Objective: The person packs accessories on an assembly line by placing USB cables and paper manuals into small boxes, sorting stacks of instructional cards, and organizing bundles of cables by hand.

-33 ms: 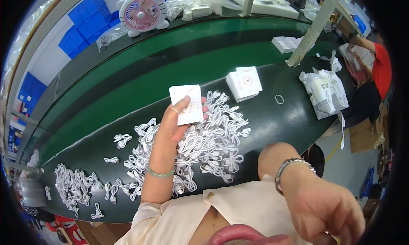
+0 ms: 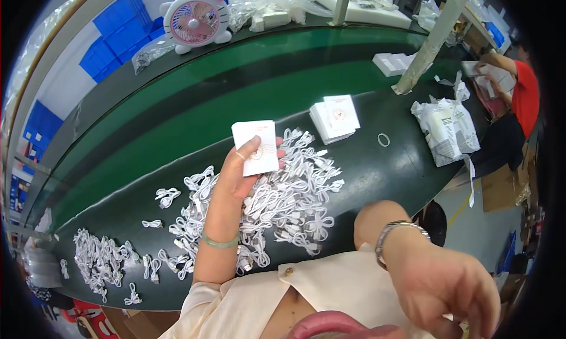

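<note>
My left hand (image 2: pixel 236 168) is closed on a small stack of white printed cards (image 2: pixel 263 157), its thumb lying across the top one. Under and around it spreads a big heap of coiled white charging cables (image 2: pixel 286 200). At the lower right, close to my body, my right hand (image 2: pixel 448 286) is raised above the table's level with its fingers bent inward. Its fingertips are partly hidden, so whatever they may hold cannot be made out. A second pile of white cards (image 2: pixel 336 119) rests on the dark work surface beyond the heap.
A smaller cable heap (image 2: pixel 97 259) lies at the left. To the right are a rubber band (image 2: pixel 383 140), a torn white plastic package (image 2: pixel 445 129) and a metal post (image 2: pixel 430 47). White boxes (image 2: pixel 392 63) and a pink-white fan (image 2: pixel 194 22) stand farther back. A co-worker in red (image 2: pixel 525 97) handles something white.
The whole view has shifted very slightly. My left hand keeps the stack of cards, and my right hand stays bent at the lower right.
</note>
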The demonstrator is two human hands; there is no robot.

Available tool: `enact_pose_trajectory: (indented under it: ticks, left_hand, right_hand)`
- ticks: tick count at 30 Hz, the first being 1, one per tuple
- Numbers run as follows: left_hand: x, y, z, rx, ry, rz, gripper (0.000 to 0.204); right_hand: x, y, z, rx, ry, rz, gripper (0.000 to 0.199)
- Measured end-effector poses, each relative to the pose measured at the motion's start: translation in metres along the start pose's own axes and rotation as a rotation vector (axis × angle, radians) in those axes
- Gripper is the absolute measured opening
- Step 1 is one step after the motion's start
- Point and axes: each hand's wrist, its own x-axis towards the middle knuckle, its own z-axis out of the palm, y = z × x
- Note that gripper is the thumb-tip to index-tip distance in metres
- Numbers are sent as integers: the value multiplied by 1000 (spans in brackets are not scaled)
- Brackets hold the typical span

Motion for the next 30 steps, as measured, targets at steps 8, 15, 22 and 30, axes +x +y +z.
enact_pose_trajectory:
  ticks: [8, 15, 22, 30]
  left_hand:
    - [-3, 1, 6, 48, 23, 121, 47]
    - [-5, -1, 5, 72, -134, 24, 50]
    - [-1, -4, 4, 137, -75, -3, 49]
    - [-1, -5, 4, 147, -25, -9, 50]
  right_hand:
    - [-113, 4, -87, -1151, -378, 1165, 43]
    - [-192, 10, -120, -629, 246, 1899, 42]
    - [-179, 12, -122, -706, 249, 1955, 35]
    - [-183, 11, -124, -734, 131, 1878, 37]
